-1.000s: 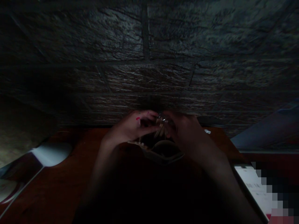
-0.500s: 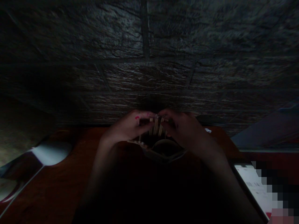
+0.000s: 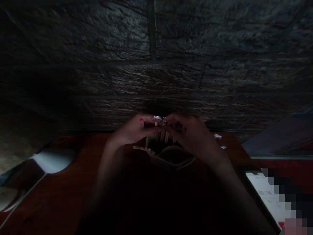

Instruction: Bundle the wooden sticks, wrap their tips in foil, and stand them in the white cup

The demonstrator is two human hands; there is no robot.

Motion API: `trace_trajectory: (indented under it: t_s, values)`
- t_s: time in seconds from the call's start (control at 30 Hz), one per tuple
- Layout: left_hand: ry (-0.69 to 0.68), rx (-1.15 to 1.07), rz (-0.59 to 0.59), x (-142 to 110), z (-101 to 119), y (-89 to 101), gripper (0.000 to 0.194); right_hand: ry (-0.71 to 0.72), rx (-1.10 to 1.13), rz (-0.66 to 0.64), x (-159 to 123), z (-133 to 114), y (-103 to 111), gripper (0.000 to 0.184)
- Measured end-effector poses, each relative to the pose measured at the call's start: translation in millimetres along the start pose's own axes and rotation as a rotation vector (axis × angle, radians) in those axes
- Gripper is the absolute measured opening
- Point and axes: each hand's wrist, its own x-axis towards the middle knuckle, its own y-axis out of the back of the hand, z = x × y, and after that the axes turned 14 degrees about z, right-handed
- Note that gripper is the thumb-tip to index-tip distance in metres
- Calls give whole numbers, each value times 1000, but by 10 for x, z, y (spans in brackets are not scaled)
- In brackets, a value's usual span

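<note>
Before the dark container (image 3: 171, 164), the tabletop (image 3: 70, 186) is sunk in blackness, and the container's contents can hardly be made out. Over its far side, a shiny strip (image 3: 158, 117) is pinched by the nearly closed fingertips of the left hand (image 3: 133, 129) and right hand (image 3: 192, 132); whether the pale sticks (image 3: 166, 136) below are also gripped cannot be told.

We are holding foil (image 3: 159, 117) between our left hand (image 3: 130, 129) and right hand (image 3: 195, 133), sticks (image 3: 166, 135) showing before it, beyond the near rim of a container (image 3: 172, 165). Behind the table (image 3: 66, 189), a wall (image 3: 156, 80) is rising; scraps (image 3: 217, 136) are lying right.
</note>
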Motion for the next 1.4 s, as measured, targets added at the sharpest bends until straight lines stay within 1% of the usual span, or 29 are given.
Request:
trace_trajectory:
  t_s: [0.2, 0.33, 0.47, 0.57, 0.67, 0.8, 0.9, 1.03, 1.2, 1.4]
  values:
    - [0, 30, 12, -4, -21, 29, 17, -6, 78, 24, -3, -7, -4, 13]
    - [-39, 44, 65, 1, -57, 37, 17, -19, 80, 49, 14, -2, -1, 15]
    - [-61, 46, 106, -13, -39, 57, 16, 8, 72, 75, 24, 7, 22, 13]
    - [-3, -21, 145, -46, 7, 77, 18, 32, 57, 80, 16, 7, 43, 14]
    - [75, -97, 145, -73, 37, 77, 21, 46, 33, 76, 6, 4, 54, 14]
    - [64, -84, 150, -55, 2, 38, 23, 25, 44, 69, 14, 15, 25, 15]
    - [56, -56, 134, -20, -64, 16, 24, -11, 45, 35, 28, 41, -16, 15]
    - [74, -33, 84, -6, -120, 41, 23, -39, 67, 12, 33, 77, -44, 17]
    - [21, 59, 25, -12, -99, 82, 21, -21, 90, 3, 20, 89, -37, 16]
    - [-11, 52, -40, 3, -67, 80, 22, -37, 98, -30, 20, 94, -54, 16]
